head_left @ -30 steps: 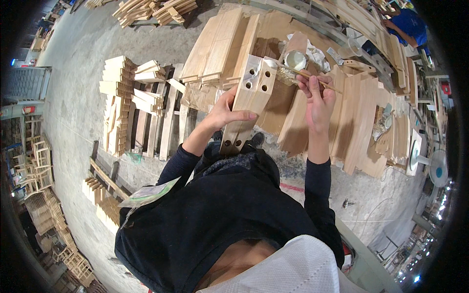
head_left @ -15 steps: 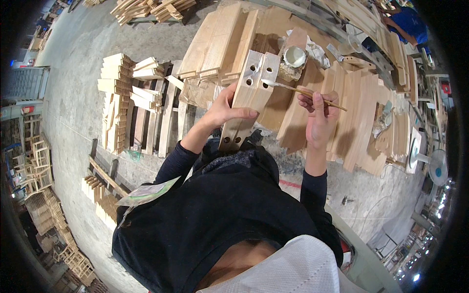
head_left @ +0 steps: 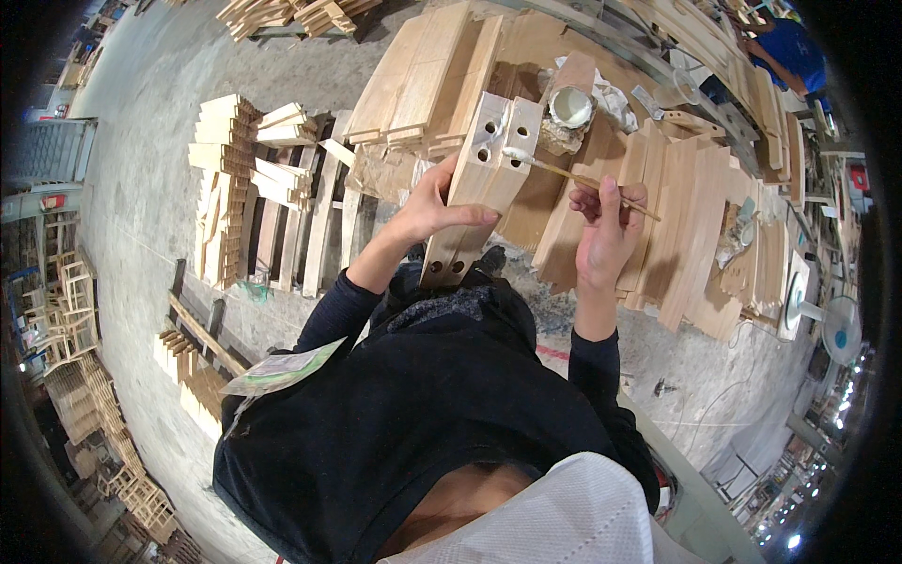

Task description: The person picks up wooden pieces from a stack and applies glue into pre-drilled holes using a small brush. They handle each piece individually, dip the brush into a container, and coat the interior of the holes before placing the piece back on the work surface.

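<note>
My left hand [head_left: 435, 209] grips two light wooden pieces [head_left: 476, 199] side by side, thumb across their top. Dark round holes show at both ends of the pieces, and white glue-like paste is smeared around the far holes. Between the fingers of my right hand [head_left: 606, 226] is a thin brush [head_left: 584, 178]. Its whitened tip touches the right-hand piece, close to the far holes. Just beyond, a cup of white paste [head_left: 570, 107] stands with crusted residue around it.
Stacked boards [head_left: 413, 75] lie behind the pieces, and more planks [head_left: 672, 221] spread to the right. Wooden parts on a pallet [head_left: 282, 221] stand at left. A fan [head_left: 839, 329] is at far right. Another person in blue [head_left: 787, 54] is at the upper right.
My right hand has shifted slightly left, and the brush tip has moved from the right piece's edge onto its face by the holes. My left hand keeps its hold.
</note>
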A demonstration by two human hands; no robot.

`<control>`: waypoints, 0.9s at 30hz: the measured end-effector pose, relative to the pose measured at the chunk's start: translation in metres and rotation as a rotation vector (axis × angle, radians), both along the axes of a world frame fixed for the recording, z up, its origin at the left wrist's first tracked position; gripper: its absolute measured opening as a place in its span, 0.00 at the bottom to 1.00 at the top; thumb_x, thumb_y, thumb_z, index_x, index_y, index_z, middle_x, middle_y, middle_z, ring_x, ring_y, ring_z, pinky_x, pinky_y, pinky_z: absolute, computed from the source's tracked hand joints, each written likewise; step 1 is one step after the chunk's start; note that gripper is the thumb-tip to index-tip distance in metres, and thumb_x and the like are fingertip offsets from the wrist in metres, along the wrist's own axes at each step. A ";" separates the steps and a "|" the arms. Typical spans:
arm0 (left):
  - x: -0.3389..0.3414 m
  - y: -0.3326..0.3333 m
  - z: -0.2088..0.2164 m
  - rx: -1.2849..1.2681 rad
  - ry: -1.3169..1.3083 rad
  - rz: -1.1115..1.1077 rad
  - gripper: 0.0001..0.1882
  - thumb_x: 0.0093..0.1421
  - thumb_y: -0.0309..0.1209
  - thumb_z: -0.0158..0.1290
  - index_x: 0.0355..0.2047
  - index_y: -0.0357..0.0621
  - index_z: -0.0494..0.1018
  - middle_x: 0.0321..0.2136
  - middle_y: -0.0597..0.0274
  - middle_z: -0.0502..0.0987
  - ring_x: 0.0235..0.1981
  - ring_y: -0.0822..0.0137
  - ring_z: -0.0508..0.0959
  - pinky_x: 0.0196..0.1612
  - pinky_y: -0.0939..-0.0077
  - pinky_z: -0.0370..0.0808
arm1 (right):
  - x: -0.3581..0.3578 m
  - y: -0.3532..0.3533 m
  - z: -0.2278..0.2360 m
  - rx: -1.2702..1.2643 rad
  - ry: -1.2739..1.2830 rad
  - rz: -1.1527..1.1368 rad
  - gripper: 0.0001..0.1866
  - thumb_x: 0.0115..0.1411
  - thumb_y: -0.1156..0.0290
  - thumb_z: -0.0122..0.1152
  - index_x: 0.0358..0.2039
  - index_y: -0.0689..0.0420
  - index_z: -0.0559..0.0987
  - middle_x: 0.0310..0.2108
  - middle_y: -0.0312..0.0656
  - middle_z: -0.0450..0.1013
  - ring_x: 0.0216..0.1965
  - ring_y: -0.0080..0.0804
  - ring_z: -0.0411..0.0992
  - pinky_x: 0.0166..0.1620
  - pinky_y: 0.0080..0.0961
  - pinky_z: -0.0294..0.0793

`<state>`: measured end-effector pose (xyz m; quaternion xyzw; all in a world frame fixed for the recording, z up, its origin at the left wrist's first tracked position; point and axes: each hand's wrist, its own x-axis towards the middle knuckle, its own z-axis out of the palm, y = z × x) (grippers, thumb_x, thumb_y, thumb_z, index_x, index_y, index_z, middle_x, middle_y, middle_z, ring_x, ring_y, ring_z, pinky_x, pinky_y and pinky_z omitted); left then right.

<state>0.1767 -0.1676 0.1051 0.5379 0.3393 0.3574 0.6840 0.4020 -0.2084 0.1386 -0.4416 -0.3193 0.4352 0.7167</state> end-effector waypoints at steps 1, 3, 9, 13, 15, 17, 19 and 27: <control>0.000 0.000 0.000 0.010 0.003 0.002 0.44 0.42 0.35 0.68 0.59 0.38 0.61 0.47 0.60 0.73 0.49 0.69 0.70 0.55 0.72 0.64 | -0.001 0.002 0.000 0.002 0.003 -0.013 0.13 0.61 0.70 0.59 0.28 0.54 0.63 0.24 0.47 0.76 0.24 0.34 0.78 0.28 0.25 0.78; 0.001 -0.002 0.003 0.016 -0.007 0.001 0.44 0.42 0.34 0.68 0.60 0.39 0.61 0.47 0.60 0.73 0.49 0.68 0.71 0.55 0.73 0.64 | -0.002 0.008 0.002 0.008 0.009 -0.042 0.12 0.61 0.69 0.59 0.28 0.54 0.64 0.24 0.47 0.76 0.24 0.33 0.77 0.27 0.24 0.78; 0.002 -0.003 0.003 0.063 0.020 0.003 0.45 0.42 0.33 0.69 0.60 0.39 0.61 0.47 0.59 0.73 0.49 0.68 0.71 0.55 0.72 0.65 | 0.001 0.023 0.006 0.000 0.021 -0.064 0.10 0.61 0.68 0.59 0.30 0.52 0.67 0.27 0.45 0.77 0.27 0.30 0.77 0.31 0.20 0.76; 0.003 -0.005 0.002 0.076 0.018 0.021 0.45 0.42 0.34 0.69 0.60 0.39 0.61 0.47 0.59 0.73 0.49 0.68 0.71 0.55 0.72 0.65 | 0.002 0.033 0.006 0.011 0.062 -0.105 0.13 0.60 0.68 0.61 0.30 0.54 0.63 0.26 0.49 0.76 0.26 0.35 0.78 0.28 0.23 0.78; 0.003 -0.005 0.003 0.067 0.015 0.023 0.45 0.42 0.34 0.69 0.60 0.39 0.61 0.47 0.59 0.73 0.49 0.68 0.71 0.55 0.72 0.65 | 0.004 0.036 0.006 0.007 0.071 -0.110 0.14 0.60 0.68 0.62 0.31 0.54 0.63 0.26 0.49 0.76 0.26 0.35 0.78 0.29 0.23 0.78; 0.004 -0.005 0.003 0.066 0.010 0.027 0.45 0.42 0.34 0.69 0.60 0.38 0.61 0.47 0.58 0.73 0.49 0.68 0.71 0.55 0.72 0.65 | 0.004 0.038 0.007 0.002 0.057 -0.098 0.10 0.61 0.68 0.60 0.31 0.53 0.66 0.28 0.48 0.77 0.29 0.32 0.78 0.31 0.21 0.78; 0.004 -0.005 0.002 0.074 0.006 0.032 0.45 0.42 0.34 0.69 0.59 0.38 0.62 0.47 0.58 0.73 0.49 0.68 0.71 0.55 0.72 0.65 | 0.004 0.041 0.007 0.000 0.037 -0.092 0.08 0.62 0.68 0.58 0.32 0.53 0.68 0.30 0.48 0.77 0.30 0.31 0.77 0.33 0.20 0.78; 0.003 -0.004 0.002 0.053 0.033 0.091 0.42 0.41 0.35 0.69 0.56 0.37 0.65 0.44 0.58 0.75 0.47 0.68 0.73 0.53 0.71 0.67 | 0.033 0.042 0.050 0.124 -0.284 0.038 0.10 0.63 0.69 0.56 0.35 0.60 0.65 0.30 0.51 0.77 0.30 0.35 0.78 0.34 0.26 0.80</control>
